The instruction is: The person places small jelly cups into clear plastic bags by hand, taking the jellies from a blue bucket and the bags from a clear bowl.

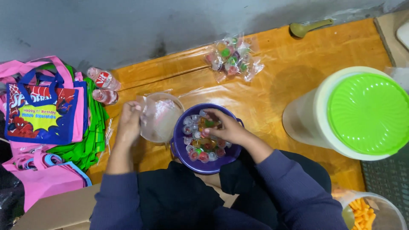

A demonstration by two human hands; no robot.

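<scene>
My left hand (128,123) holds a small clear plastic bag (159,118) open at its mouth, just left of a purple bowl (205,165). The bowl sits in front of me and is filled with several small jelly cups (201,145) in mixed colours. My right hand (223,127) reaches into the bowl from the right, its fingers curled over the jelly cups; I cannot tell if it grips one.
A filled clear bag of jelly cups (232,58) lies farther back on the orange table (294,64). A big white container with a green lid (362,113) stands right. Pink, green and blue party bags (42,115) pile at left, with two small bottles (103,87). A tub of orange snacks (366,211) sits bottom right.
</scene>
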